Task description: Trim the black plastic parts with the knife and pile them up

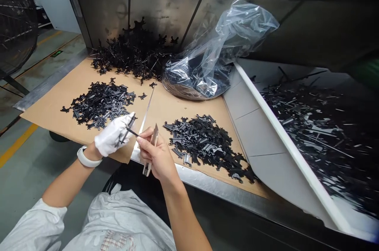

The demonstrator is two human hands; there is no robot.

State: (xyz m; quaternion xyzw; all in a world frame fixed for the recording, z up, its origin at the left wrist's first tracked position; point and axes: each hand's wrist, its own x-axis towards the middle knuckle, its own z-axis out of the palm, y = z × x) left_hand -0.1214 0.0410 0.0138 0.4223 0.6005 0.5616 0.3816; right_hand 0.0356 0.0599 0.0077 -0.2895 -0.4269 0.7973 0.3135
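Note:
My left hand (111,137), in a white glove, is closed on a small black plastic part (126,132) in front of me. A thin black stem sticks out from the part toward my bare right hand (156,152), whose thumb and finger pinch its end. That same right hand also grips a utility knife (154,135), blade pointing up. Beyond my left hand lies a pile of black plastic parts (103,102) on brown cardboard (59,99). To the right of my right hand is another pile of such parts (201,140).
At the back stands a higher heap of black parts (136,51). Beside it sits a clear plastic bag (204,61) with dark contents. A large white bin (254,124) full of black pieces (319,136) leans at the right. A metal table edge (207,184) runs before me.

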